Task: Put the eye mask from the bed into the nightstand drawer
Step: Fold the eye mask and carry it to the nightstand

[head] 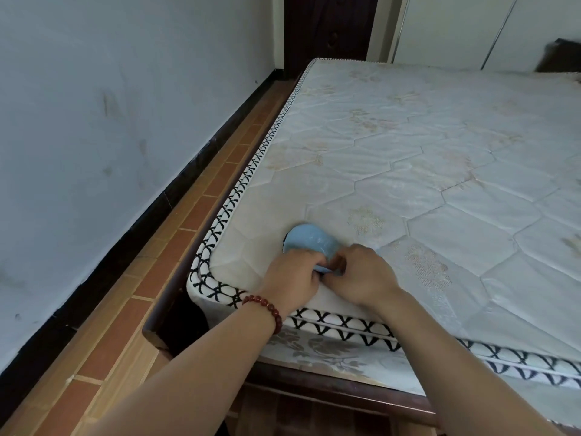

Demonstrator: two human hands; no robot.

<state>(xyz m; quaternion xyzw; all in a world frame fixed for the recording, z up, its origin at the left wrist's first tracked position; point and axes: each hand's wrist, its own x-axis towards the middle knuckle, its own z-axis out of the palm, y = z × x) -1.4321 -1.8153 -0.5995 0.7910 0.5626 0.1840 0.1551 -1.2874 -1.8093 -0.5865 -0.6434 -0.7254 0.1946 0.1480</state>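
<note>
A light blue eye mask [309, 240] lies on the near left corner of the bare mattress [424, 171]. My left hand [290, 280], with a red bead bracelet at the wrist, grips the mask's near edge. My right hand [361, 273] meets it from the right and pinches the same blue fabric between curled fingers. Both hands cover the mask's near half; only its rounded far lobe shows. No nightstand or drawer is in view.
A narrow strip of brown tiled floor [176, 247] runs between the bed and the white wall [94, 136] on the left. A dark wooden bed frame [330, 391] sits below the mattress. A dark door [327, 29] stands beyond the bed's far corner.
</note>
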